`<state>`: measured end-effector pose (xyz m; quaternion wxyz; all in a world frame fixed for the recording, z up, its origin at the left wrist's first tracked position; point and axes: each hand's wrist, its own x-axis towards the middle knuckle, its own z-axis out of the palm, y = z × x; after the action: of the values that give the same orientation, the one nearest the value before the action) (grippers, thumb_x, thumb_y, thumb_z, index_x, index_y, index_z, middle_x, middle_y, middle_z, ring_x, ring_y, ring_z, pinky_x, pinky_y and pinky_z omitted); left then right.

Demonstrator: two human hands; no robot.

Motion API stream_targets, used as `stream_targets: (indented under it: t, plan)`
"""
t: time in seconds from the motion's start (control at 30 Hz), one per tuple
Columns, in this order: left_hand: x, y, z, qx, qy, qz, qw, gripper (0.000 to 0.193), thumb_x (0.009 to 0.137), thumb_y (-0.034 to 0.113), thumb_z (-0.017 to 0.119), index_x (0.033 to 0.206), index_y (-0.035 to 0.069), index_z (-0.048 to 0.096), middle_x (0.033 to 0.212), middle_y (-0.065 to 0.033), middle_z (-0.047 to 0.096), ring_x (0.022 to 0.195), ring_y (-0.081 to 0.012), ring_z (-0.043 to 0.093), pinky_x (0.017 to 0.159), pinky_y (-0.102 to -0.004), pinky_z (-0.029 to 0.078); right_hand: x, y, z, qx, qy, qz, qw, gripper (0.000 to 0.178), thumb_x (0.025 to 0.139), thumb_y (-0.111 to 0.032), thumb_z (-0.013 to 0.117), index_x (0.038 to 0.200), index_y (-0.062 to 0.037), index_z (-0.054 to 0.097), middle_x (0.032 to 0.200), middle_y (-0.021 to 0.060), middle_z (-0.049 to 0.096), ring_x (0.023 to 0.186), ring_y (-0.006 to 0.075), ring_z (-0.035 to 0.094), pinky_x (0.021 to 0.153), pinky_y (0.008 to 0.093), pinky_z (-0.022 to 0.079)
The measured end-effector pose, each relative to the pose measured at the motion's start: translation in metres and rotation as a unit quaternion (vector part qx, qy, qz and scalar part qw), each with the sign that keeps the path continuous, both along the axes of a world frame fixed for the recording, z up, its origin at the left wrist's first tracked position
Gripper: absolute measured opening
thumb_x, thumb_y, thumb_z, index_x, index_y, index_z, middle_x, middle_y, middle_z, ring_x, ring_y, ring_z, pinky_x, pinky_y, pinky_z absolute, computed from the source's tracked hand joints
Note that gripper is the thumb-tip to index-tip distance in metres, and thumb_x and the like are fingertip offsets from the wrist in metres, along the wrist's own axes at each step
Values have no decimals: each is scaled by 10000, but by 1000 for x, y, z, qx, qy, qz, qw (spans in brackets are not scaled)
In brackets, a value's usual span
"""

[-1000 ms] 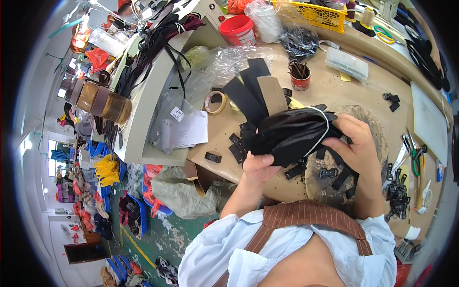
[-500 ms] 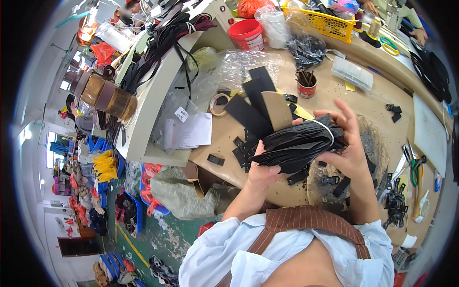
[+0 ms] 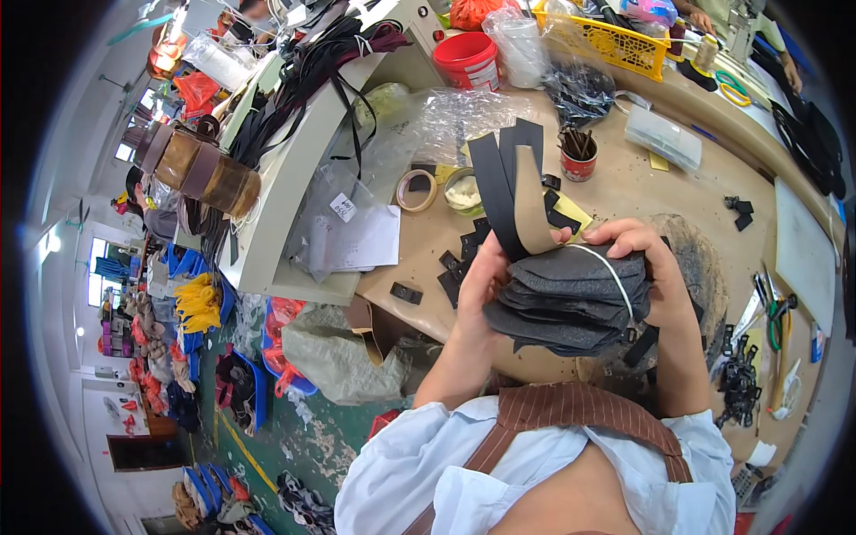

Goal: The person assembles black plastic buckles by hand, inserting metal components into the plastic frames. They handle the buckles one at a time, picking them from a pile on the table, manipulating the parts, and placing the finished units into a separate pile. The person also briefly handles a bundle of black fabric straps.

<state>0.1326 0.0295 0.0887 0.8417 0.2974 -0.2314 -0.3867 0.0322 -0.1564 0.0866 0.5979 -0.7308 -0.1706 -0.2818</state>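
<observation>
Between my hands, above the table, is a thick bundle of black fabric pieces [image 3: 562,303] with a white band [image 3: 615,278] around it. My left hand [image 3: 481,285] is closed on the bundle's left end. Beside its fingers, several wide black straps [image 3: 496,192] and a tan strap [image 3: 531,209] stick up; whether they are joined to the bundle I cannot tell. My right hand [image 3: 649,263] grips the right end, fingers over the top edge. Small black buckles [image 3: 456,263] lie on the table near my left hand, partly hidden.
A roll of tape [image 3: 416,203], a red tin of thin rods [image 3: 578,157] and a clear plastic box [image 3: 662,138] stand beyond my hands. At right are scissors [image 3: 753,312], green-handled pliers [image 3: 776,325] and a pile of black buckles [image 3: 736,388]. A worn wooden block [image 3: 704,259] is under my right arm.
The bundle has turned so its layered face tips toward me. The straps now stand more upright, uncovering a round tub behind them. My right hand's raised fingers have come down onto the bundle's top.
</observation>
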Motion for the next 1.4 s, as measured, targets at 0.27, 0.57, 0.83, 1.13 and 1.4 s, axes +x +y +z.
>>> stream_targets:
  t: [0.27,0.57,0.83,1.13,1.4]
  plan:
    - [28,6,18,178,-77,-64,979,280,894,142,551,1114,-30,533,961,-123,640,897,-212,631,820,-334,508,1,-1,3,-72,18,10,997,417,621,-23,739,977,-59,525,1062,149,587,979,284,578,841,359,449]
    - [130,22,80,273,-306,267,872,188,945,233,481,942,52,531,793,-75,635,613,-118,587,559,-265,477,-12,-1,7,-40,23,-30,998,383,616,-52,730,931,-46,511,1038,165,593,969,296,578,850,365,446]
    - [272,70,135,323,-365,452,747,282,943,304,468,920,31,532,770,-83,628,619,-146,602,539,-268,475,-25,-10,12,13,36,-93,995,360,656,-56,713,932,-40,482,1044,167,554,998,261,535,886,360,413]
    - [363,79,154,536,-318,513,590,431,867,396,566,1080,24,524,906,-105,634,806,-240,622,676,-359,513,-23,-15,13,55,21,-100,993,339,729,-91,689,970,-47,455,1066,169,529,1019,247,514,889,348,405]
    - [249,43,132,444,-607,566,337,667,788,292,661,1281,-55,374,1313,-265,361,1227,-359,372,1004,-424,325,-15,-18,2,158,101,-185,965,498,657,49,657,1113,-18,470,1104,136,544,987,210,553,881,310,432]
